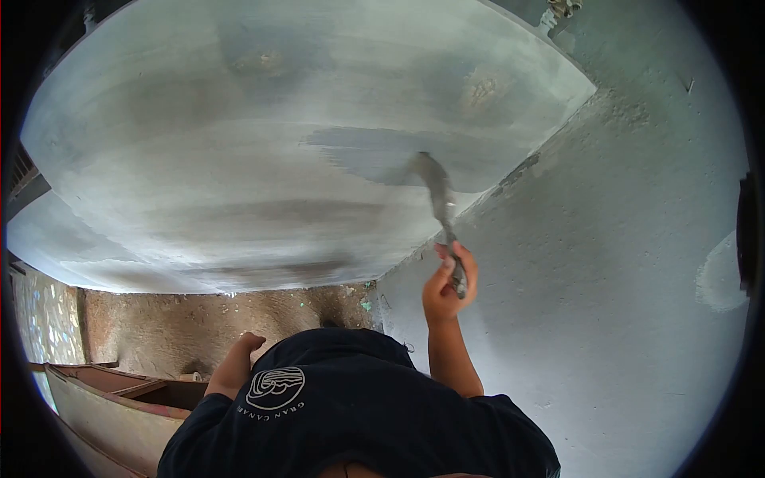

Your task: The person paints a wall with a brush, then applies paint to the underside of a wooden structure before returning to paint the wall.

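My right hand [450, 285] is closed round the handle of a grey brush-like tool [437, 191], raised in front of me. The tool's head, smeared by motion, is at a darker, wet-looking grey patch [366, 151] on the large pale wall [263, 171]. Whether its tip touches the surface I cannot tell. My left hand [253, 342] hangs low beside my body, far from the wall. Only part of it shows past my dark shirt, and its fingers are mostly hidden.
A second grey wall [558, 295] meets the pale one at a corner on the right. Below lies a brown, rough floor [183, 323]. An open wooden box-like piece [119, 410] stands at the lower left. Pipe fittings [560, 11] are at the top right.
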Demonstrator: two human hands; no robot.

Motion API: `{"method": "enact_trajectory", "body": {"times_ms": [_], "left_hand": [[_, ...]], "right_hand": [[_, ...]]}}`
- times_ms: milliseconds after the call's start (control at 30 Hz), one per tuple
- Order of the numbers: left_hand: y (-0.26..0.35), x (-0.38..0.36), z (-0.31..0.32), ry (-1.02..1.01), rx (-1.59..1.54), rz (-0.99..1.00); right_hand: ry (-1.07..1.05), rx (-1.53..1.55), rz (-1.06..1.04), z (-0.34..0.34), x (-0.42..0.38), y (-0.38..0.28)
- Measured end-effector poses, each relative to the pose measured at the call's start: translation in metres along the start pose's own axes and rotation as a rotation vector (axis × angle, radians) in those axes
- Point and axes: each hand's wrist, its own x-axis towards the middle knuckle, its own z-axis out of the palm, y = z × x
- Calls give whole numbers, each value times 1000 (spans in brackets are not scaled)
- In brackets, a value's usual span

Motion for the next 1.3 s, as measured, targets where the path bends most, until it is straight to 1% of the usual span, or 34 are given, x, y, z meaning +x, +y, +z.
{"method": "enact_trajectory", "body": {"times_ms": [33, 100, 133, 167, 200, 233, 300, 367, 433, 500, 533, 567, 633, 667, 733, 800, 833, 900, 967, 1033, 1067, 1100, 1167, 1200, 1233, 1300], "left_hand": [[-5, 1, 2, -26, -10, -14], [-17, 4, 9, -51, -27, -28], [-24, 7, 14, -68, -75, -43], [-28, 11, 18, -84, -125, -57], [-27, 9, 16, -80, -133, -56], [-27, 3, 14, -98, -121, -50], [-28, 0, 11, -112, -109, -45], [-32, 8, 16, -65, -118, -35], [-21, -8, 4, -53, -141, -29], [-20, -12, -1, -43, -162, -23], [-21, -5, 2, 6, -134, -15], [-22, 1, 4, 55, -108, -8], [-19, -3, -1, 31, -104, 4], [-16, -6, -5, 6, -97, 16], [-19, -4, -8, -32, -82, 10], [-19, -4, -7, -71, -71, 8], [-20, -7, -7, -34, -38, 15], [-19, -14, -9, 1, -12, 27], [-21, -20, -14, -27, -18, 18], [-25, -8, -10, -29, -11, 27], [-27, -3, -11, -56, 1, 22], [-27, 1, -11, -83, 13, 16], [-25, 7, -9, -70, -4, 20], [-23, 5, -11, -54, -26, 25], [-22, 3, -13, -57, -29, 22], [-20, 1, -13, -59, -55, 61]], "right_hand": [[-5, 3, -7, -3, -1, 1], [110, -167, -120, -4, -3, 2], [108, -162, -123, 0, -2, -2], [58, -210, -130, 6, -2, -9], [9, -256, -140, 14, -1, -15], [9, -250, -144, 24, 0, -22], [-128, -156, -328, 52, -1, -38], [-226, -30, -375, 76, -9, -57], [-358, 182, -357, 95, -16, -77], [-394, 236, -374, 107, -18, -94], [-432, 293, -395, 111, -18, -97], [-433, 293, -397, 112, -16, -97], [-377, 309, -378, 108, -10, -96], [-381, 308, -380, 103, -7, -92], [-242, 129, -300, 86, -2, -75], [-171, -5, -221, 62, -7, -56], [-176, -6, -226, 54, -9, -53], [-49, -38, -163, 41, -12, -52], [-46, -47, -170, 39, -10, -63], [-129, 64, -264, 50, -6, -74], [-231, 108, -301, 55, -1, -78], [-230, 106, -298, 63, 3, -80], [-355, 147, -362, 80, 8, -84], [-272, 112, -400, 83, 8, -82], [-277, 114, -398, 83, 6, -79], [-83, 22, -222, 76, 2, -70]]}}
